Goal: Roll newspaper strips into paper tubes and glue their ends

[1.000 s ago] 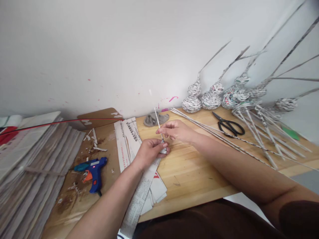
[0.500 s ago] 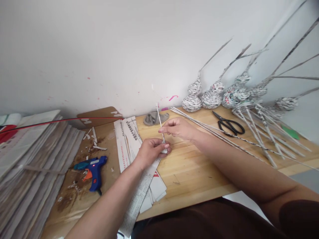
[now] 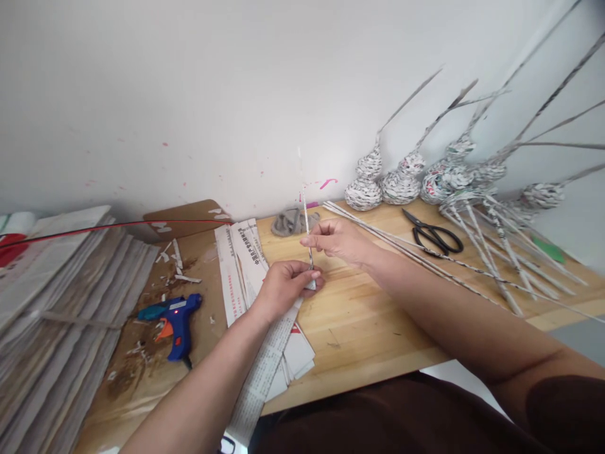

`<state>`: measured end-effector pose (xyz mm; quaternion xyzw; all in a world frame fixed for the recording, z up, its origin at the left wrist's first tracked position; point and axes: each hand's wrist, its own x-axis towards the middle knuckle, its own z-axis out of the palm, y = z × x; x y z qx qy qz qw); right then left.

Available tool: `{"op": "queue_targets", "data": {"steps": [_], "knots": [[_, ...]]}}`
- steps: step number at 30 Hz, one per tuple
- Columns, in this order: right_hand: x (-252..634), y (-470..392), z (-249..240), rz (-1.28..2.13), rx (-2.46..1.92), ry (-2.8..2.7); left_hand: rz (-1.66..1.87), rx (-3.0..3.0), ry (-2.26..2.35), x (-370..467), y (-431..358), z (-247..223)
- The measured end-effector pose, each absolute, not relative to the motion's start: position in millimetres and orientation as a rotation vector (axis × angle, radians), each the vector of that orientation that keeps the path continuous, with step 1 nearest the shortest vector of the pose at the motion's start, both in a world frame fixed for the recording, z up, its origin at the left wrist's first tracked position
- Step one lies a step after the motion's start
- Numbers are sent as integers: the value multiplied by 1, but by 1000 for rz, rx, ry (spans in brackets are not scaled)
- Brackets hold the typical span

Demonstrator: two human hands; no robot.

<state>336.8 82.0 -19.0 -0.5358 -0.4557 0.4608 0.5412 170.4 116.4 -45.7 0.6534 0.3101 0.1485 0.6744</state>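
My left hand (image 3: 286, 287) is closed around the lower end of a newspaper strip (image 3: 262, 372), which trails down toward the front table edge. Rising almost upright from that grip is a thin rolled paper stick (image 3: 305, 211), its tip faint against the white wall. My right hand (image 3: 338, 241) pinches this stick between thumb and fingers, just above the left hand. Several cut newspaper strips (image 3: 248, 258) lie beneath and beside the left hand.
At left are a tall newspaper stack (image 3: 70, 302) and a blue glue gun (image 3: 182, 321). A grey cloth-like item (image 3: 288, 222) lies behind my hands. To the right are black scissors (image 3: 435, 236), paper sticks (image 3: 496, 252) and woven paper gourds (image 3: 363, 192).
The rolled stick now reaches higher above my hands and stands more upright. Both hands keep nearly the same places and grips.
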Motion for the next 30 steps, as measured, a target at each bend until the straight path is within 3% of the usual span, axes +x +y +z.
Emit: {"op": "queue_targets", "data": {"steps": [8, 13, 19, 25, 30], "knots": [[336, 81, -15, 962, -1263, -1098, 326, 1459, 660, 170, 116, -46], [345, 84, -18, 1134, -1198, -1212, 295, 1447, 679, 169, 116, -47], [345, 83, -16, 954, -1263, -1137, 323, 1533, 662, 170, 114, -47], [349, 82, -14, 1136, -1250, -1263, 292, 1479, 660, 170, 113, -45], [348, 84, -18, 1050, -1244, -1248, 286, 1512, 653, 170, 112, -45]]}}
